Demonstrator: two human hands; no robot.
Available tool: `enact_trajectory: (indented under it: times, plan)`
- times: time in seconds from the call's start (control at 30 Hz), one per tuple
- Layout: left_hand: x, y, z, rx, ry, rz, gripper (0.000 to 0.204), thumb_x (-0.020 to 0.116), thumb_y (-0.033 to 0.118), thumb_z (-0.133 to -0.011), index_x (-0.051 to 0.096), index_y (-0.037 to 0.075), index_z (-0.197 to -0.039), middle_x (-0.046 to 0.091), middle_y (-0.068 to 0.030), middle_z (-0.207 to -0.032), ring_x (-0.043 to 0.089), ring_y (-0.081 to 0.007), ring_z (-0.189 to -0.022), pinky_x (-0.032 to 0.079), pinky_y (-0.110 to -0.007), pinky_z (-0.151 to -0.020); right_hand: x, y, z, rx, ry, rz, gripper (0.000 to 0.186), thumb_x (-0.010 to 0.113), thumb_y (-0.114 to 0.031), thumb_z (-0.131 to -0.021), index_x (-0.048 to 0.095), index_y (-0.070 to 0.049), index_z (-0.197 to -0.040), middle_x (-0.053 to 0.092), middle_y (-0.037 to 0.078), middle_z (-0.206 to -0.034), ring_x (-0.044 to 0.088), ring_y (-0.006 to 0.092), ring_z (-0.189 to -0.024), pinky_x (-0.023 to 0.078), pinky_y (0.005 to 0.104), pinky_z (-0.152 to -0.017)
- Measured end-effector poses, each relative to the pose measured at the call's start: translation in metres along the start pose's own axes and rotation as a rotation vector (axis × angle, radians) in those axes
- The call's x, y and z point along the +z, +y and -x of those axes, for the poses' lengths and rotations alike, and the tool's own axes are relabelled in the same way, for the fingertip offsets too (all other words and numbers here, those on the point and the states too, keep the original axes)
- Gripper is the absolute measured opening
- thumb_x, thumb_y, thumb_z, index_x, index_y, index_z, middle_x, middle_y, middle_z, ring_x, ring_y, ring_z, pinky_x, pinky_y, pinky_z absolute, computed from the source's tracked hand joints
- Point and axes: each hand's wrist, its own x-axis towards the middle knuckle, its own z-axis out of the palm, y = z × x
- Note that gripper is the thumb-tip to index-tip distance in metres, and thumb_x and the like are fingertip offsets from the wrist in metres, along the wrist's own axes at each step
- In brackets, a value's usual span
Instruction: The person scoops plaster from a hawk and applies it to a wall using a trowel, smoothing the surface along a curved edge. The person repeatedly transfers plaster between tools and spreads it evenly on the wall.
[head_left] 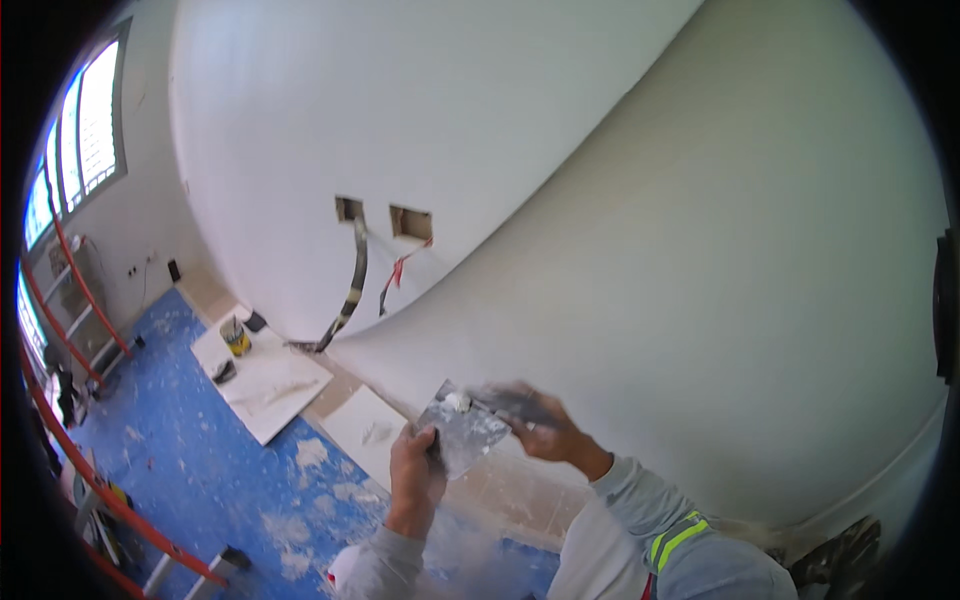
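Note:
My left hand is closed on a wide putty knife, its flat grey blade smeared with white and raised above the floor. A small lump of white putty sits near the blade's far edge. From the right, my right hand is closed round a second, narrower putty knife, blurred by motion. Its tip is at the wide blade beside the putty; whether they touch I cannot tell. Both hands are in front of the white wall, low down near the floor.
Two recessed wall boxes have a thick taped cable and red wires hanging out. White boards lie along the wall, one bearing a tin. Orange ladders stand left on blue floor sheeting spattered white.

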Motion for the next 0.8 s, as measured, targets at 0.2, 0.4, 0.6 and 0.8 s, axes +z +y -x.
enact_trajectory:
  times: [0.2,0.4,0.6,0.8]
  plan:
    - [0.001,0.009,0.015,0.094,-0.054,-0.165,0.034,0.047,0.000,-0.092,0.052,-0.007,-0.125,0.062,-0.0158,-0.114,0.064,-0.0247,-0.102,0.052,-0.036,-0.092,0.006,0.009,0.024,0.187,-0.324,0.208,0.075,0.064,0.008,-0.075,0.045,-0.006,-0.145,0.054,0.018,-0.124,0.057,0.0386,-0.110,0.050,0.0445,-0.093]
    - [0.015,0.007,0.022,0.107,-0.136,-0.231,0.041,0.050,0.004,-0.092,0.048,-0.005,-0.132,0.059,-0.0156,-0.122,0.058,-0.0266,-0.114,0.044,-0.040,-0.104,-0.037,0.011,0.040,0.388,-0.475,0.122,0.046,0.059,-0.003,-0.089,0.055,-0.004,-0.135,0.062,0.019,-0.109,0.062,0.0333,-0.098,0.052,0.0426,-0.084]
    - [0.030,0.016,0.026,0.057,-0.120,-0.158,0.043,0.056,0.012,-0.092,0.051,-0.004,-0.131,0.061,-0.0149,-0.120,0.061,-0.0259,-0.109,0.047,-0.038,-0.100,-0.048,0.009,0.049,0.678,0.001,-0.269,0.036,0.061,-0.011,-0.093,0.058,-0.001,-0.128,0.070,0.021,-0.101,0.064,0.0224,-0.082,0.051,0.0377,-0.078]
    - [0.020,-0.004,0.027,-0.090,-0.016,-0.280,0.039,0.054,0.015,-0.093,0.054,-0.003,-0.128,0.064,-0.0110,-0.115,0.064,-0.0214,-0.104,0.053,-0.033,-0.084,-0.028,-0.014,0.049,0.134,-0.076,-0.044,0.055,0.058,0.000,-0.086,0.049,-0.008,-0.140,0.060,0.020,-0.099,0.065,0.0368,-0.087,0.055,0.0424,-0.075]
